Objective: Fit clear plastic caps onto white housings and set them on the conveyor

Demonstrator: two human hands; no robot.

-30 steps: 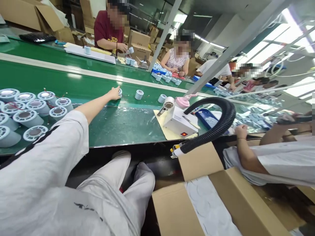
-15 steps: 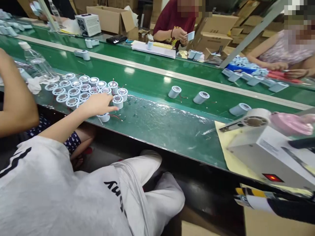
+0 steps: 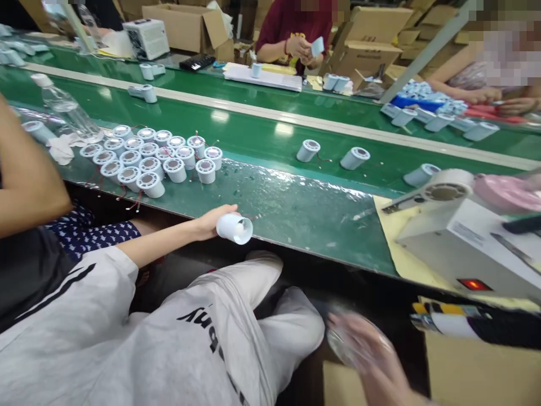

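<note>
My left hand (image 3: 213, 221) is closed on a light blue cylinder (image 3: 235, 227), held just past the bench's front edge with its hollow end turned toward the right. Behind it stands a cluster of similar cylinders (image 3: 149, 184) with round grilles on top and thin red wires. At the lower right, above the dark floor, my right hand (image 3: 359, 338) is smeared by motion; something clear and shiny is around its fingers, and what it holds, if anything, cannot be made out.
Two cylinders (image 3: 308, 150) and a third lying tilted (image 3: 421, 175) are on the green surface (image 3: 253, 129). At right stand a white box with a red switch (image 3: 474, 284) and a handheld fan (image 3: 448, 189). A bottle (image 3: 70, 107) and a neighbour's arm (image 3: 31, 163) are left; people sit opposite.
My left hand has moved right and toward me from the cluster, bringing a cylinder with it. My right hand has come into view at the lower right.
</note>
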